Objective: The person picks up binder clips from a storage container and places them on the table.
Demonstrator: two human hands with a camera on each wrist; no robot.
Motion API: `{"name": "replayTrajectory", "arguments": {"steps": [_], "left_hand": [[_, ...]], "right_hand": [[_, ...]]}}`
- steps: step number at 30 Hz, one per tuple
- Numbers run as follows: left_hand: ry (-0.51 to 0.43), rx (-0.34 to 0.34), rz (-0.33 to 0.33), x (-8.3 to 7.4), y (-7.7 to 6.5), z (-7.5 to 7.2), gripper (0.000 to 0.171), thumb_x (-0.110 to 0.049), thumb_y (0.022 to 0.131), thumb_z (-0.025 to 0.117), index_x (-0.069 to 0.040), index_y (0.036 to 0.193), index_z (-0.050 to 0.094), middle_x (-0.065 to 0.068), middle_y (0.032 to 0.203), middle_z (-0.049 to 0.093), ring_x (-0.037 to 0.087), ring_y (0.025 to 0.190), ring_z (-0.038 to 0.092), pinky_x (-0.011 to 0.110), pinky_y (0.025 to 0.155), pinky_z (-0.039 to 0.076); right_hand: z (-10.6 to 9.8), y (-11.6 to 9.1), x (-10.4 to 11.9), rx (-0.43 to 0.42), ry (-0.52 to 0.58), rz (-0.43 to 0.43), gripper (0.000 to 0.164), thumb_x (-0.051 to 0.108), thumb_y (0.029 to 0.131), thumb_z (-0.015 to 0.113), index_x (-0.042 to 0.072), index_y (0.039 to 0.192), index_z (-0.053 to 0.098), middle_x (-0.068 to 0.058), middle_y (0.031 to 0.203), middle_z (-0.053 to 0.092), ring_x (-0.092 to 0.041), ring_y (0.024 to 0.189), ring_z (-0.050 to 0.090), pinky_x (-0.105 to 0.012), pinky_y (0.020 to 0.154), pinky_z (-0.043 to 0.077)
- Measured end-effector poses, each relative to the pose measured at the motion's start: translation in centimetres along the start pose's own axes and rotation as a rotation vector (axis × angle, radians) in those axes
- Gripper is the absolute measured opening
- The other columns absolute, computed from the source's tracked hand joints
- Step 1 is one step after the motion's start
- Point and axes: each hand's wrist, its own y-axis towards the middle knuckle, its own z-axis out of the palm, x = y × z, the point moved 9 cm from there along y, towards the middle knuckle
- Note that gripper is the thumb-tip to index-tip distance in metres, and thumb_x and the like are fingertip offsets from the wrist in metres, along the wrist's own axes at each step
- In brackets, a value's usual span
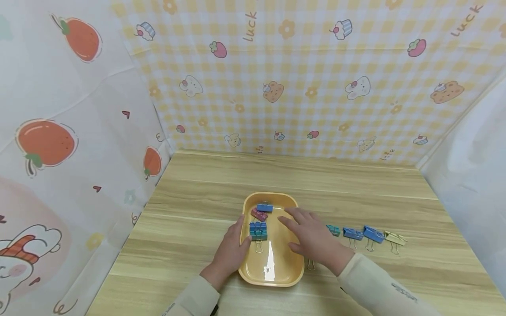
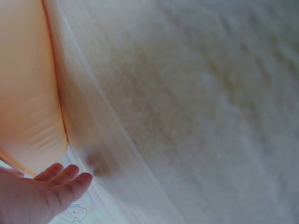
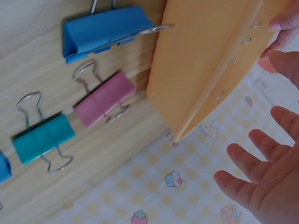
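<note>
In the head view a yellow-orange plastic tray (image 1: 276, 283) lies on the table. Inside, toward its left side, are a blue binder clip (image 1: 264, 208), a pinkish-red binder clip (image 1: 259, 215), another blue one (image 1: 258, 226) and a teal one (image 1: 258, 236). My left hand (image 1: 229, 250) grips the tray's left wall, its thumb over the rim and its fingers along the outside. Over the tray's right edge hovers my right hand (image 1: 314, 235), fingers spread, holding nothing. Beside the tray, the right wrist view shows a large blue clip (image 3: 107, 30), a pink clip (image 3: 105, 99) and a teal clip (image 3: 44, 137).
The row of clips runs on rightward: a blue clip (image 1: 352, 234), another blue clip (image 1: 373, 234) and a yellow clip (image 1: 395, 238). Part of the row is hidden under my right hand. A checked cloth (image 1: 292, 109) hangs behind the wooden table (image 1: 197, 193).
</note>
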Motion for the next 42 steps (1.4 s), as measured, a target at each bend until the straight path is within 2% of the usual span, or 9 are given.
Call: {"name": "replayTrajectory", "arguments": {"steps": [7,9,13,16,21,34,42], "left_hand": [[0.028,-0.020,0.064,-0.2,0.0,-0.1,0.063,-0.027,0.092,0.048,-0.015,0.144,0.016,0.018,0.135,0.036,0.033,0.122,0.037,0.047,0.099,0.033],[0.027,-0.020,0.065,-0.2,0.0,-0.1,0.063,-0.027,0.092,0.048,-0.016,0.144,0.016,0.018,0.135,0.036,0.033,0.122,0.038,0.047,0.099,0.033],[0.023,-0.016,0.059,-0.1,0.0,0.0,0.063,-0.028,0.092,0.048,-0.017,0.144,0.016,0.018,0.135,0.036,0.033,0.122,0.037,0.048,0.099,0.033],[0.024,-0.019,0.063,-0.3,0.0,-0.1,0.063,-0.027,0.091,0.049,-0.016,0.144,0.017,0.018,0.136,0.036,0.033,0.123,0.037,0.048,0.099,0.033],[0.029,-0.021,0.074,-0.3,0.1,-0.1,0.063,-0.027,0.092,0.048,-0.015,0.144,0.017,0.018,0.136,0.036,0.034,0.123,0.037,0.048,0.099,0.033],[0.018,-0.012,0.068,-0.3,0.0,-0.1,0.062,-0.028,0.092,0.047,-0.016,0.145,0.016,0.018,0.136,0.035,0.033,0.123,0.037,0.048,0.099,0.033],[0.023,0.001,0.042,-0.2,0.0,0.0,0.063,-0.030,0.092,0.047,-0.018,0.145,0.015,0.016,0.137,0.034,0.032,0.124,0.036,0.047,0.099,0.033]], "right_hand": [[1.2,0.5,0.7,0.049,0.006,-0.013,0.070,0.037,0.071,0.073,0.022,0.132,0.043,-0.007,0.137,0.038,-0.028,0.122,0.039,-0.050,0.092,0.039],[1.6,0.6,0.9,0.064,0.001,-0.018,0.069,0.038,0.072,0.072,0.023,0.132,0.042,-0.006,0.138,0.037,-0.028,0.122,0.039,-0.052,0.085,0.043],[2.1,0.8,1.8,0.062,0.002,-0.072,0.067,0.036,0.072,0.071,0.020,0.131,0.045,-0.008,0.135,0.040,-0.030,0.121,0.040,-0.053,0.083,0.044],[2.2,1.0,2.6,0.055,0.008,-0.114,0.065,0.036,0.072,0.071,0.018,0.130,0.046,-0.010,0.134,0.042,-0.030,0.120,0.041,-0.051,0.088,0.042],[2.6,1.2,3.4,0.054,0.021,-0.145,0.065,0.036,0.072,0.071,0.017,0.129,0.047,-0.011,0.133,0.043,-0.032,0.118,0.043,-0.052,0.086,0.043],[4.9,1.6,4.0,0.173,0.069,-0.113,0.059,0.034,0.076,0.067,0.020,0.129,0.047,-0.008,0.131,0.046,-0.026,0.120,0.042,-0.048,0.092,0.040],[5.6,1.8,4.4,0.242,0.088,-0.113,0.063,0.035,0.075,0.068,0.021,0.132,0.044,-0.006,0.130,0.047,-0.024,0.119,0.044,-0.046,0.091,0.041]]}}
